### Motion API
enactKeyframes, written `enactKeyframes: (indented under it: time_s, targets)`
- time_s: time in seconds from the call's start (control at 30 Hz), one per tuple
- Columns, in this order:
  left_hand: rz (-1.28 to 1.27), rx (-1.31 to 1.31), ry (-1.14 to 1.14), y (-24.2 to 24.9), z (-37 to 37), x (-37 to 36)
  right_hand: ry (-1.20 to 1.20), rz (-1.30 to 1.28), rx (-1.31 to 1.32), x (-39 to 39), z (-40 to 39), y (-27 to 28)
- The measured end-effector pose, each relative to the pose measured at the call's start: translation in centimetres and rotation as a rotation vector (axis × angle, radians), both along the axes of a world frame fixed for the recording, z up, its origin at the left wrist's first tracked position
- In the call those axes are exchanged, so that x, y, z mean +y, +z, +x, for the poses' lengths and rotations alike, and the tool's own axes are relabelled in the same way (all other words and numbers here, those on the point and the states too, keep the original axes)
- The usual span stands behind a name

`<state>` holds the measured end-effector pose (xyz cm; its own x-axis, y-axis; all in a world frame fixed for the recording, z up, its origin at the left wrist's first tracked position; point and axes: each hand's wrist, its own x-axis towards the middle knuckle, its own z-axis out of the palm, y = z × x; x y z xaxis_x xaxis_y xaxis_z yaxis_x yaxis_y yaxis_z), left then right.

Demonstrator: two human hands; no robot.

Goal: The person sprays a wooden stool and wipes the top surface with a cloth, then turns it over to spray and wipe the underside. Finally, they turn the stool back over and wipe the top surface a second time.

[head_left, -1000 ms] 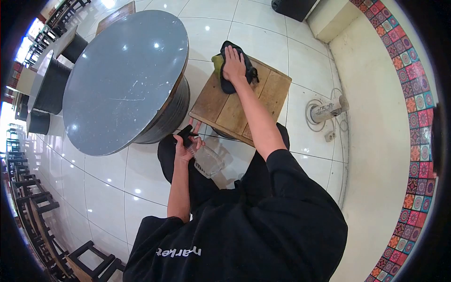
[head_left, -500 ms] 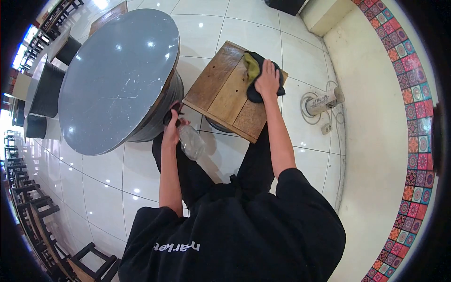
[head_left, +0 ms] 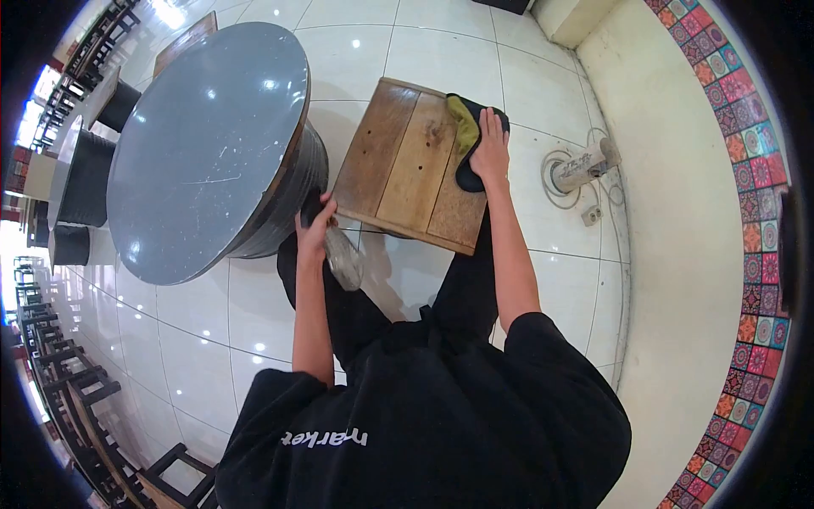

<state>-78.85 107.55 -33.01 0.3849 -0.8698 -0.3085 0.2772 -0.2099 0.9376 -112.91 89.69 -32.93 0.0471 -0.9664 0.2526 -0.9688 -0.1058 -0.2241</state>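
My right hand (head_left: 491, 151) lies with its fingers stretched out on a black and yellow-green cloth (head_left: 465, 127), pressing it to the right edge of a wooden stool top (head_left: 407, 161). The stool top is made of brown planks with a few dark holes. In my left hand (head_left: 314, 231) is a clear spray bottle (head_left: 343, 259) with a black head, hanging tilted below the fingers. That hand is by the stool's near left corner, its fingers close to or touching the wood. The stool's base is mostly hidden.
A large round grey table (head_left: 212, 144) with a ribbed drum base stands close on the left. To the right, a capped pipe stub (head_left: 585, 168) with coiled cable and a socket (head_left: 591, 214) sit near the wall (head_left: 678, 212). Dark stools (head_left: 174, 475) line the lower left.
The stool top has turned slightly clockwise, and its left corner now sits nearer my left hand. The cloth and my right hand are closer to the right edge. The spray bottle hangs more slantwise.
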Motion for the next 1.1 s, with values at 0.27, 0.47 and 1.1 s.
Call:
enactKeyframes:
  time_s: [0.27, 0.47, 1.1]
  targets:
    - [0.137, 0.165, 0.134, 1.0, -2.7, 9.8, 0.221, -0.033, 0.058, 3.1, 1.1, 0.4]
    - [0.151, 0.167, 0.158, 2.0, -3.1, 10.3, 0.123, -0.021, 0.213, 3.2, 6.1, 0.5]
    - [0.028, -0.002, 0.252, 0.6, -4.4, 9.2, 0.493, -0.144, 0.020, -0.9, 17.9, -0.5]
